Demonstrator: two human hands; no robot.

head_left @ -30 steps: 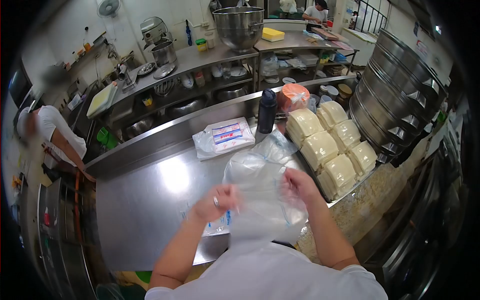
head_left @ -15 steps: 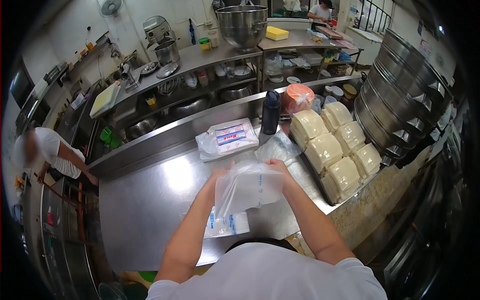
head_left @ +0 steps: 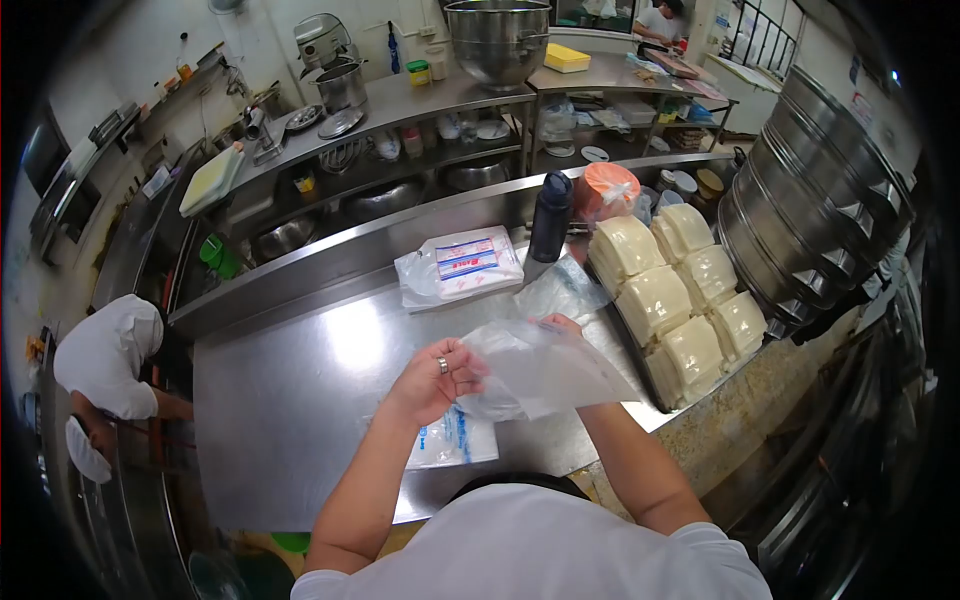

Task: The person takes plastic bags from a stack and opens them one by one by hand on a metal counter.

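Observation:
A thin translucent plastic bag (head_left: 550, 372) is held above the steel table between both hands. My left hand (head_left: 437, 380) has its fingers curled on the bag's left edge. My right hand (head_left: 563, 325) grips the far upper edge, its fingers partly hidden behind the plastic. Below the bag lies a flat pack with blue print (head_left: 455, 440). Beyond it rests a white pack with a red and blue label (head_left: 465, 263). Another clear bag (head_left: 562, 290) lies near the dark bottle (head_left: 551, 217). To the right, a tray holds wrapped stacks of pale sheets (head_left: 655, 302).
Tall stacked steamers (head_left: 800, 205) stand at the right. An orange container wrapped in plastic (head_left: 607, 192) sits behind the stacks. The steel table's raised back edge (head_left: 350, 240) runs across the view. One person (head_left: 115, 355) bends at the left; another (head_left: 660, 22) is far back.
The bag has turned and spread toward the right, and my left hand has moved to its left edge. The person at the left has bent lower.

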